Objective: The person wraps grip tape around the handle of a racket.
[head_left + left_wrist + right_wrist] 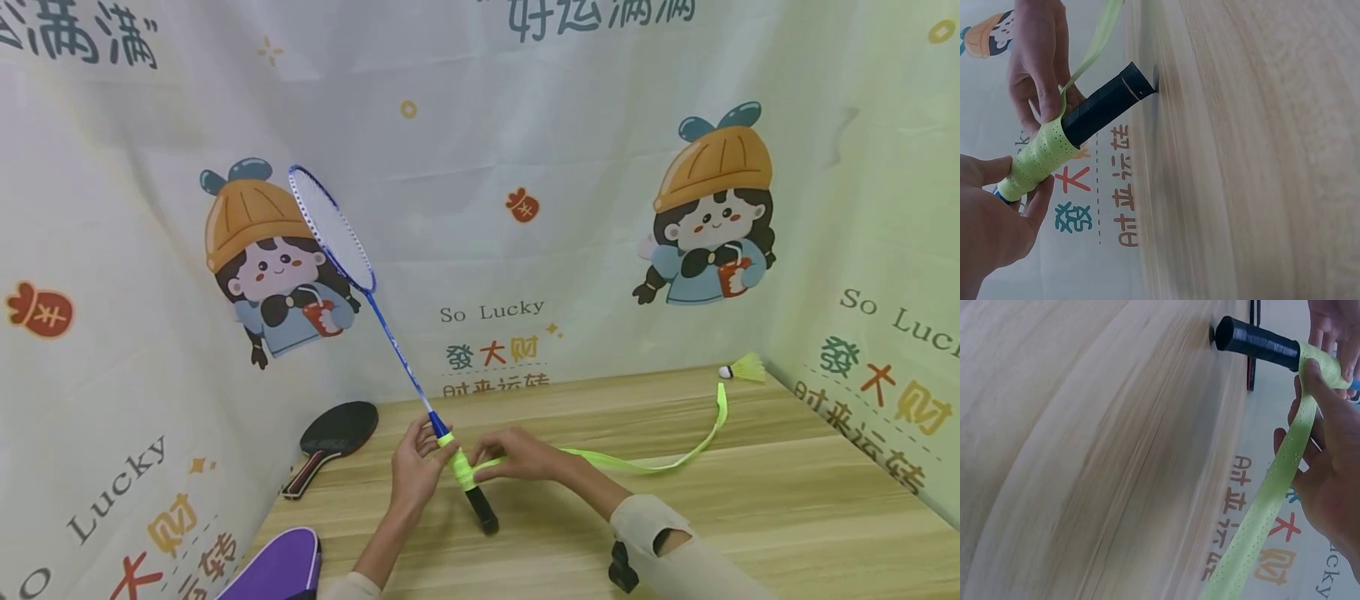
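A blue badminton racket (390, 339) leans up to the left, its head high and its handle low over the table. Perforated yellow-green grip tape (1040, 156) wraps the upper handle, while the black butt end (1107, 103) is bare of it. My left hand (418, 467) grips the wrapped part near the shaft, thumb and fingers around it. With my right hand (517, 455) I pinch the tape where it leaves the handle. The loose tape strip (1272, 500) runs from there past my right wrist and trails to the right across the table.
On the wooden table (750, 483), a black table tennis bat (339, 429) lies at the left and a purple case (281, 562) at the front left. A yellow shuttlecock (744, 367) sits in the back right corner. Printed cloth walls (450, 250) enclose the table.
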Motion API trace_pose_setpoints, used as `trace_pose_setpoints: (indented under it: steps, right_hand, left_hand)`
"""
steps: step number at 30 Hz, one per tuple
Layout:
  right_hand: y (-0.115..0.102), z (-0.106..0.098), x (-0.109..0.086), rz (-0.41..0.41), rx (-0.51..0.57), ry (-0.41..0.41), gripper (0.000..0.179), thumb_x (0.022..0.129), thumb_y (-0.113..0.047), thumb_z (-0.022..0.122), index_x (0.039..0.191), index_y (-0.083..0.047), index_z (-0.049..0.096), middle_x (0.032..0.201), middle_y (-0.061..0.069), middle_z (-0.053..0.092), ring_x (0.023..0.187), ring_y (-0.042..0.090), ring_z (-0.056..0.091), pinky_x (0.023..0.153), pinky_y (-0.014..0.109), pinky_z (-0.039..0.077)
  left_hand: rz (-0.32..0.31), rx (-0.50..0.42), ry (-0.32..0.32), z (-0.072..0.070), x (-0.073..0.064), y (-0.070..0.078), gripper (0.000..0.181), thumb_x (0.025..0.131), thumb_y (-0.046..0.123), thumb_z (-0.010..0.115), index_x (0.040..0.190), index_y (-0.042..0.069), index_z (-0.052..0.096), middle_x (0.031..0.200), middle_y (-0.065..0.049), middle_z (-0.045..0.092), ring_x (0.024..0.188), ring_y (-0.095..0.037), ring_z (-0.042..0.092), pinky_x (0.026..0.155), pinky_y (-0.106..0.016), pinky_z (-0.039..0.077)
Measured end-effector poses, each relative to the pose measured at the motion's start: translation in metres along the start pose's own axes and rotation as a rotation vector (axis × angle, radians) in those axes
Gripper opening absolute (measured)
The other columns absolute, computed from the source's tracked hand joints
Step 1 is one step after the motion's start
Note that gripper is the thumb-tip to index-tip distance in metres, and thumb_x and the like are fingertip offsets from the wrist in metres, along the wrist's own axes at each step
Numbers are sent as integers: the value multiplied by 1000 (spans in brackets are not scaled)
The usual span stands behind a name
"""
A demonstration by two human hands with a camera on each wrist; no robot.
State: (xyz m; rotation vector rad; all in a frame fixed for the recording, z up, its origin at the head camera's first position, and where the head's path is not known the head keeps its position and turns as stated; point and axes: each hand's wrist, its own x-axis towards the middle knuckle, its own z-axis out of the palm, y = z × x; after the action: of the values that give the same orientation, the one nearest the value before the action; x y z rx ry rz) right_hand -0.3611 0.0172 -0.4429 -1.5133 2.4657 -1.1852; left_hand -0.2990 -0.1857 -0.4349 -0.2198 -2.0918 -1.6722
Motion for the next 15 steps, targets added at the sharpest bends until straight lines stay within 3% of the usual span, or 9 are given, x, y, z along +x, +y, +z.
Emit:
trace_pose_setpoints:
  steps: [5,11,15]
  right_hand:
    - [4,-4,-4,8,22,-13,19,92,-17,81,108,-7,76,105,2,78,85,0,70,92,24,57]
    - [3,-5,-4,28,-1,-22,20,93,-18,80,108,-6,78,103,4,79,84,-1,70,90,22,57]
    - [2,-5,-3,33,-9,-57,22,95,-18,78,112,-4,77,96,4,80,81,6,74,84,19,57]
  left_hand:
    - [-18,3,-44,-2,0,1,58,88,-7,76,142,-4,54,127,-27,69,109,-37,70,93,-36,58]
    - [-23,-17,-84,-4,1,2,61,91,-6,74,147,-4,50,131,-25,68,114,-38,69,90,-26,57]
    - [-17,-19,-115,-3,0,4,60,93,-6,71,148,-2,48,134,-22,67,118,-37,67,100,-39,54]
